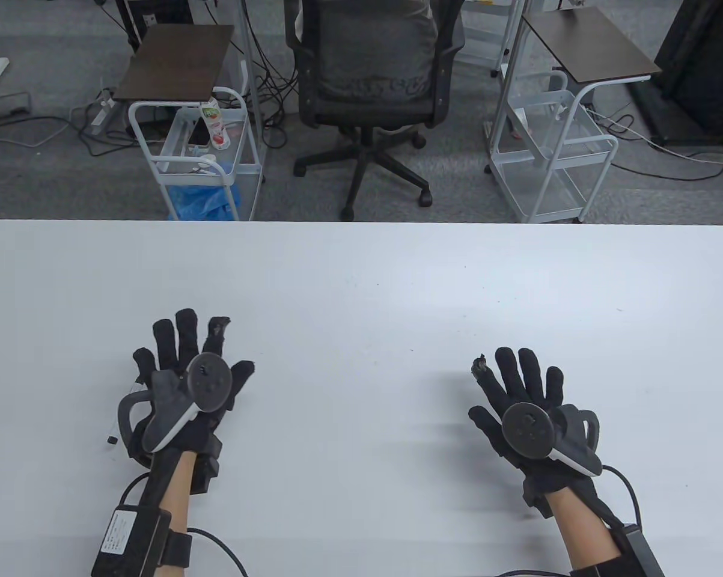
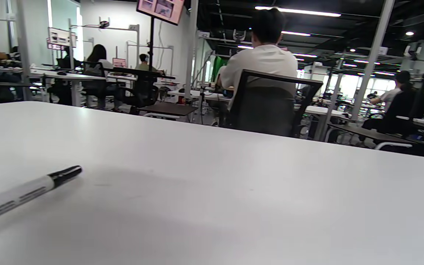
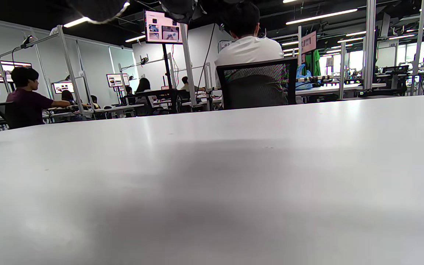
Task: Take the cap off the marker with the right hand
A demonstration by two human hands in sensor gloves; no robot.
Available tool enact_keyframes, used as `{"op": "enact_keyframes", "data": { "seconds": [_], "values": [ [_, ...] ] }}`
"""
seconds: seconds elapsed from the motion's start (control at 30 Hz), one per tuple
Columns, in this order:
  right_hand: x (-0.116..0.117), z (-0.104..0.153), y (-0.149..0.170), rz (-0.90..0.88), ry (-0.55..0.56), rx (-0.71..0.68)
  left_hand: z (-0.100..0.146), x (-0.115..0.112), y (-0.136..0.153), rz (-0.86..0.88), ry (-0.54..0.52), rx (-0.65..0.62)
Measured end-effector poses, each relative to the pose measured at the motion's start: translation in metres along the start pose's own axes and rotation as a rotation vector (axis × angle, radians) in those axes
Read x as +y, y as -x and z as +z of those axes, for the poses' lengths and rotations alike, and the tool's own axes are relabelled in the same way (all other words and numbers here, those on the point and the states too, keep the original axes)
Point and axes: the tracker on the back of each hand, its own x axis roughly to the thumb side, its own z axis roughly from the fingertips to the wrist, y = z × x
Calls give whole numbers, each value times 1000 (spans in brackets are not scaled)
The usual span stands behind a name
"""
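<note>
A white marker (image 1: 109,434) with a black cap lies on the white table (image 1: 361,282), mostly hidden beneath the left side of my left hand. In the left wrist view the marker (image 2: 17,194) lies flat at the lower left, its black cap (image 2: 64,173) pointing away. My left hand (image 1: 193,348) is palm down over the table with fingers spread, holding nothing. My right hand (image 1: 514,375) is palm down with fingers spread, far to the right of the marker and empty. In the right wrist view only dark fingertips (image 3: 98,5) show at the top edge.
Beyond the table's far edge stand a black office chair (image 1: 373,78) and two white wire carts (image 1: 199,144) (image 1: 553,150). Cables run from both wrists off the front edge.
</note>
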Motion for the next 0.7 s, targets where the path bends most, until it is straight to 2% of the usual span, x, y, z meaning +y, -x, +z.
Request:
{"op": "enact_keyframes", "data": {
  "seconds": [0.17, 0.37, 0.57, 0.7],
  "values": [
    [0, -1, 1, -9, 1, 0, -20, 0, 48, 2, 38, 166],
    [0, -2, 2, -24, -10, 0, -34, -36, 99, -2, 126, 387],
    [0, -2, 2, -34, -24, 0, -37, -75, 129, 42, 217, 559],
    [0, -2, 1, -32, -29, -3, -39, -90, 134, 42, 244, 596]
  ]
}}
